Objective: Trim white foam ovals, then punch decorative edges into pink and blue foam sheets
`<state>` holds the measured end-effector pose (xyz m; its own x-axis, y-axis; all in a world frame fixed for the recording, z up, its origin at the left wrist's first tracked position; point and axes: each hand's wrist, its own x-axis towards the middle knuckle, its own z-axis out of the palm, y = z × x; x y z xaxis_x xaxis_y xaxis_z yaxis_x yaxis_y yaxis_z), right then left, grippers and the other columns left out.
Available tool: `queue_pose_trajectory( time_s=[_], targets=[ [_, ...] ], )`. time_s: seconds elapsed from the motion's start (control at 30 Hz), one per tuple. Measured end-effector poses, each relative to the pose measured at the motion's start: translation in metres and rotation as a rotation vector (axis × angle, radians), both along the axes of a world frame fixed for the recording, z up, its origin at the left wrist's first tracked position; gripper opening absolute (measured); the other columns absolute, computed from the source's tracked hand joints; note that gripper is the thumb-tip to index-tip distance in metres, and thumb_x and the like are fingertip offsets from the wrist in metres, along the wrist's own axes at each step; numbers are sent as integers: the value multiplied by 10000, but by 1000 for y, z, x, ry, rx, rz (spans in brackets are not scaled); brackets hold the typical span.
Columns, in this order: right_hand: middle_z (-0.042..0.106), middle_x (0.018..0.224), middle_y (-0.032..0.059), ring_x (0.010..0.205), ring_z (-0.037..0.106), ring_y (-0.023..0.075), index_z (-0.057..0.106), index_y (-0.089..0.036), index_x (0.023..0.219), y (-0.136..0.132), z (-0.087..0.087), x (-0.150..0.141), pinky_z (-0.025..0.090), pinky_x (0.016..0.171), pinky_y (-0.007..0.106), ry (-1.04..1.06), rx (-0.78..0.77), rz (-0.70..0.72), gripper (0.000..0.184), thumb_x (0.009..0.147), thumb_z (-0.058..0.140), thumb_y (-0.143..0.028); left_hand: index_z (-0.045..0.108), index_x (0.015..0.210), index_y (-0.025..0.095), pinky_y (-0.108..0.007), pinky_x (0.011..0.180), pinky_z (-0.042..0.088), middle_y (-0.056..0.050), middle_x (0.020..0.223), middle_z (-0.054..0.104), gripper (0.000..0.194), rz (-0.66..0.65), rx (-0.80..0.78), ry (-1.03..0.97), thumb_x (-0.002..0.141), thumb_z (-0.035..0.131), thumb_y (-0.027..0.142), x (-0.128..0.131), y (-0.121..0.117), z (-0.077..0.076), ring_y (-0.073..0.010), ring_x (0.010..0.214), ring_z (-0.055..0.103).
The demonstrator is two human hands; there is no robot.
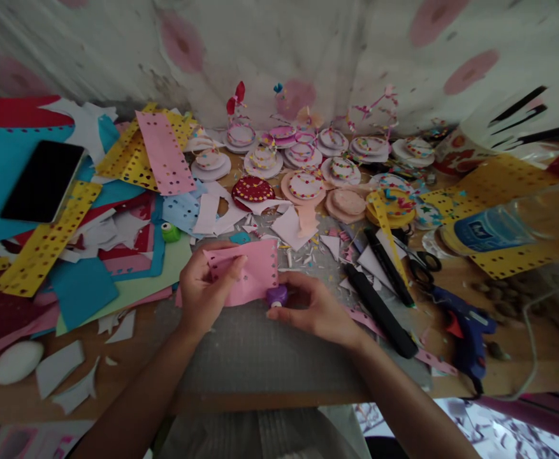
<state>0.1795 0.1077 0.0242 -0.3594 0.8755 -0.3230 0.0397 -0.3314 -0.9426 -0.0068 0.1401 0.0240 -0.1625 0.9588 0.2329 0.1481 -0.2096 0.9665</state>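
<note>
My left hand (206,288) pinches a pink foam sheet (254,268) whose edges carry rows of small punched holes. My right hand (313,307) grips a small purple hole punch (277,295) set against the sheet's lower edge. Both hands work over a grey cutting mat (260,350) near the table's front edge. Scraps of paper lie just beyond the sheet.
Left: punched yellow, pink and blue foam sheets, a black phone (43,180), a green punch (170,232). Back: several small decorated foam cakes (304,183). Right: black markers (379,309), scissors (420,264), a blue glue gun (465,328), a plastic bottle (499,229).
</note>
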Motion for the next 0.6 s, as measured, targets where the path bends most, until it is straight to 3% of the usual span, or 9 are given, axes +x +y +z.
queue_pose_trajectory(
  time_s=[0.3, 0.47, 0.6],
  targets=[
    [606, 789, 5, 666, 538, 137, 636, -179, 973, 1, 1, 2, 443, 630, 274, -24, 34, -9, 400, 679, 774, -412, 675, 934, 215, -180, 564, 498, 12, 836, 693, 191, -28, -12, 7, 756, 743, 214, 1, -2, 2, -87, 647, 623],
    [635, 788, 13, 701, 565, 154, 652, -189, 904, 2, 1, 5, 454, 646, 276, -77, 170, -64, 278, 711, 755, -359, 677, 942, 216, -183, 651, 522, 7, 905, 718, 191, -70, -9, 9, 763, 740, 195, 1, -2, 3, -105, 751, 665],
    [644, 777, 13, 705, 589, 161, 641, -191, 890, 1, -1, 6, 470, 654, 281, -65, 193, -95, 257, 713, 753, -340, 679, 959, 210, -205, 708, 534, 1, 932, 721, 205, -99, -16, 13, 765, 742, 197, 1, -2, 1, -133, 825, 681]
  ],
)
